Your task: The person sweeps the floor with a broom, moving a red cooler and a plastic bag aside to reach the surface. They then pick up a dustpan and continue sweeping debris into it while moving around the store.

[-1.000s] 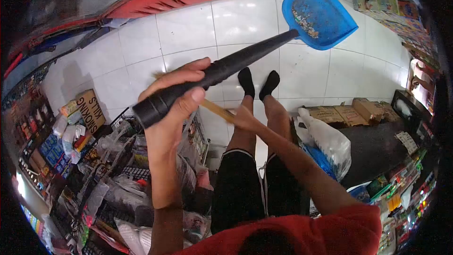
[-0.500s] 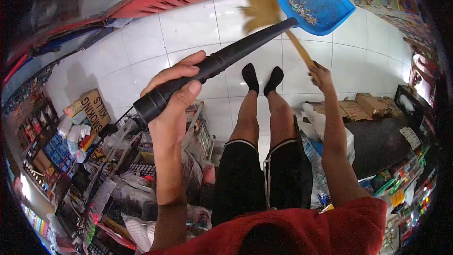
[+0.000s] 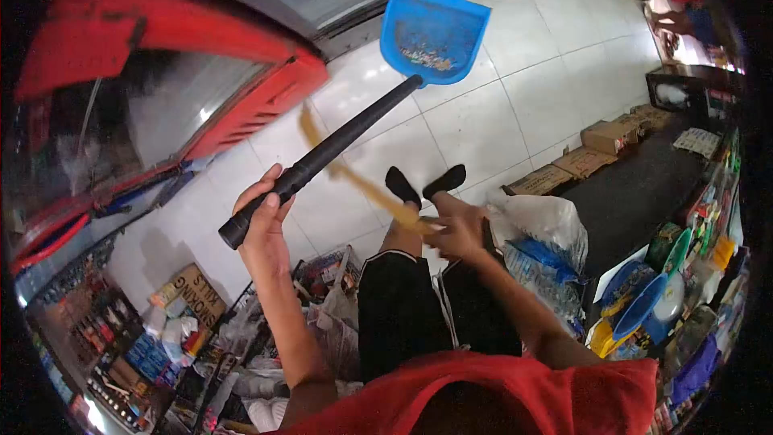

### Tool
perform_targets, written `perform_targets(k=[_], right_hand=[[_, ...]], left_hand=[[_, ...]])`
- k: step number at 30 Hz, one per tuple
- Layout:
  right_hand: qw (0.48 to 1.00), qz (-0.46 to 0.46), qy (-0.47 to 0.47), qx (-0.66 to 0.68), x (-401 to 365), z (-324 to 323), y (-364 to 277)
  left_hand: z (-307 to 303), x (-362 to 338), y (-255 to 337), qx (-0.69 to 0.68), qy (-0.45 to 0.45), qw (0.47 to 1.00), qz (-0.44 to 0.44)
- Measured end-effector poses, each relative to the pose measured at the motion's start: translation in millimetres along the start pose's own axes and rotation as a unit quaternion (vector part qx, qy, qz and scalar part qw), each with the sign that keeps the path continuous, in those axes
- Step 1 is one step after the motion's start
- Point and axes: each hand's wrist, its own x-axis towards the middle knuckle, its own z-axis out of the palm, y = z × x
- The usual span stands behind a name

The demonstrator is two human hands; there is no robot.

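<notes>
My left hand is wrapped round the black handle of a blue dustpan. Small bits of debris lie in the pan, which is at the top centre. In my right hand, closed and slightly blurred, is the tan handle of a broom, low in front of my legs. The broom's far end passes behind the dustpan handle and shows on its left side, blurred. My two feet in black socks stand on the white tiles below the pan.
A red-framed cabinet stands at the upper left. Bagged goods and a cardboard box fill the lower left. On the right are flattened boxes, a dark counter, a clear plastic bag and blue basins.
The view has turned, showing more of the red cabinet. The dustpan has shifted left in view. My right hand and the broom have moved left and closer to my body.
</notes>
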Motion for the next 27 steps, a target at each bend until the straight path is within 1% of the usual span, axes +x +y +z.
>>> perform_targets(k=[1,2,3,4,5,6,8,10,12,13,15,16,18,20,21,22,23,25,26,27], right_hand=[[0.998,0.038,-0.03,0.037,4.9,10.1,2.0],[0.99,-0.044,-0.056,-0.119,41.9,35.9,57.3],[0.953,-0.131,-0.056,-0.268,78.2,60.7,111.1],[0.988,0.05,-0.094,-0.113,97.9,60.6,128.6],[0.996,-0.014,0.004,-0.089,107.1,44.1,152.5],[0.979,0.196,-0.048,-0.007,119.3,8.1,153.9],[0.983,0.184,0.017,-0.017,106.0,-79.9,153.9],[0.97,0.219,0.094,-0.042,80.3,-173.2,150.0],[0.967,0.169,0.166,0.097,75.5,-251.6,200.6],[0.949,0.229,0.216,0.0,75.3,-276.1,186.3],[0.953,0.138,0.262,-0.065,74.1,-323.4,204.1],[0.954,0.138,0.259,-0.065,68.4,-330.4,191.2],[0.938,0.209,0.265,-0.081,43.5,-335.3,149.1],[0.921,0.117,0.304,-0.215,21.2,-321.2,179.3],[0.947,0.06,0.281,-0.14,-4.2,-306.4,163.3],[0.964,0.002,0.256,-0.064,-33.9,-283.5,126.9],[0.973,0.071,0.22,-0.02,-51.6,-265.4,96.5],[0.964,0.217,0.147,0.05,-86.8,-229.4,35.6],[0.975,0.179,0.123,0.046,-92.1,-217.6,29.6],[0.983,0.129,0.105,0.074,-85.1,-197.5,63.8]], left_hand=[[9.5,1.5,-5.6,0.002,0.012,1.0,-0.005],[19.8,3.7,-13.3,-0.003,0.013,1.0,-0.002],[31.9,5.2,-20.4,-0.01,0.01,1.0,0.0],[48.1,5.5,-24.5,0.004,0.02,1.0,-0.003],[61.4,5.8,-26.5,0.019,0.029,0.999,-0.003],[69.1,5.3,-29.0,0.027,0.021,0.999,-0.007],[81.1,3.6,-35.1,0.02,0.051,0.999,0.005],[85.5,3.0,-41.8,0.011,0.048,0.999,0.0],[91.9,2.7,-46.2,-0.002,0.055,0.998,-0.005],[95.5,2.7,-48.0,0.001,0.056,0.998,-0.006],[103.4,3.2,-50.9,0.018,0.064,0.998,-0.001],[107.4,2.3,-51.4,0.025,0.069,0.997,0.002],[107.7,3.5,-52.5,0.03,0.077,0.997,0.005],[108.4,5.0,-53.0,0.027,0.084,0.996,0.008],[107.5,4.9,-52.4,0.027,0.087,0.996,0.009],[107.2,5.7,-51.4,0.027,0.088,0.996,0.01],[107.5,6.6,-50.5,0.024,0.09,0.996,0.009],[108.2,5.9,-49.2,0.035,0.084,0.996,0.013],[109.9,4.8,-49.3,0.043,0.089,0.995,0.019],[111.6,5.2,-51.0,0.044,0.09,0.995,0.018]])
